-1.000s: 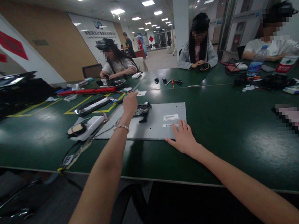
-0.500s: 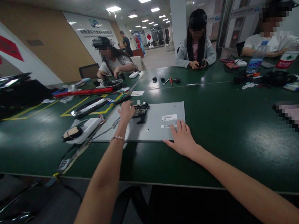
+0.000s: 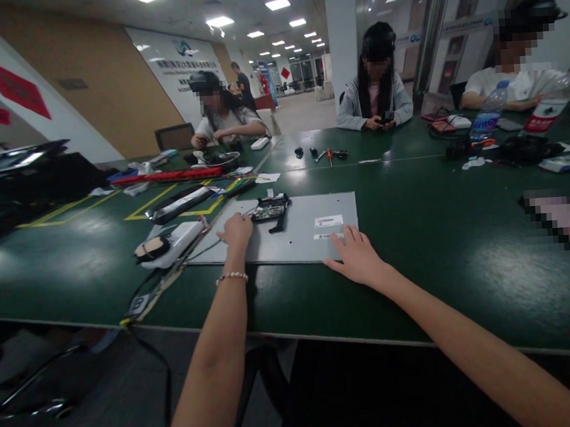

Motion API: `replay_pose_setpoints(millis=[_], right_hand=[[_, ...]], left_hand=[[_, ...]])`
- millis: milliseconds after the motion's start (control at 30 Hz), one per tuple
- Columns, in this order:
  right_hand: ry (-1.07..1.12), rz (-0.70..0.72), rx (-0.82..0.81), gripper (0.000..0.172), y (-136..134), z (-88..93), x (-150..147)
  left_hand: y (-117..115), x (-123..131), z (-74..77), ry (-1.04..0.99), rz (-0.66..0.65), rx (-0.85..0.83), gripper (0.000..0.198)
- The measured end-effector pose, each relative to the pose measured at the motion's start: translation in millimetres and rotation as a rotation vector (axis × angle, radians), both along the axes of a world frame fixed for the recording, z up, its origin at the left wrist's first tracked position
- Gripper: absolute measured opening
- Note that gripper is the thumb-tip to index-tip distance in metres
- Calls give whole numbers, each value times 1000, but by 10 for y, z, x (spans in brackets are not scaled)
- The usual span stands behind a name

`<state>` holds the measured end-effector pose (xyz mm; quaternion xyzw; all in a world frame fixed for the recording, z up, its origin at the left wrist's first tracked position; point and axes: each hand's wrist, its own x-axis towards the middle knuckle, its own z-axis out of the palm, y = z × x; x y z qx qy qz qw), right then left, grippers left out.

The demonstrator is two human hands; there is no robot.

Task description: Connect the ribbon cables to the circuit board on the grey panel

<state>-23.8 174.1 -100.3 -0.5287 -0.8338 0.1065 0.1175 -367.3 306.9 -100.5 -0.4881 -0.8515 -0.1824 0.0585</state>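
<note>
looking down from the head camera, the left hand (image 3: 236, 231) rests on the near left part of a grey metal panel (image 3: 296, 235) that lies flat on the green table (image 3: 413, 263). its fingers are curled under, knuckles up, and whether they pinch anything cannot be told. they sit just beside a small circuit board (image 3: 269, 210) on the panel's far left portion. a beaded bracelet (image 3: 231, 277) circles that wrist. the right hand (image 3: 358, 258) lies flat with fingers spread and released, fingertips on the panel's near right corner, close to two white labels (image 3: 328, 222). just left of the panel lies a white device (image 3: 175, 238) with cables running from it. farther across the table are a red-handled screwdriver (image 3: 330, 157) and a water bottle (image 3: 488, 120). three other people sit at the far side, their hands on their own items.
</note>
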Motion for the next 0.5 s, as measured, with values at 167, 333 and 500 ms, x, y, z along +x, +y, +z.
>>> replay_pose_setpoints(millis=[167,333,500], right_hand=[[191,11,41,38,76,143,61],[258,-73,106,22,184,233,144],[261,-129,103,22,230,222,231]], left_hand=[[-9,25,-35,65,-12,-59,44],[-27,42,-45,91,-25,-68,45],[-28,43,-64,129,-31,-69,46]])
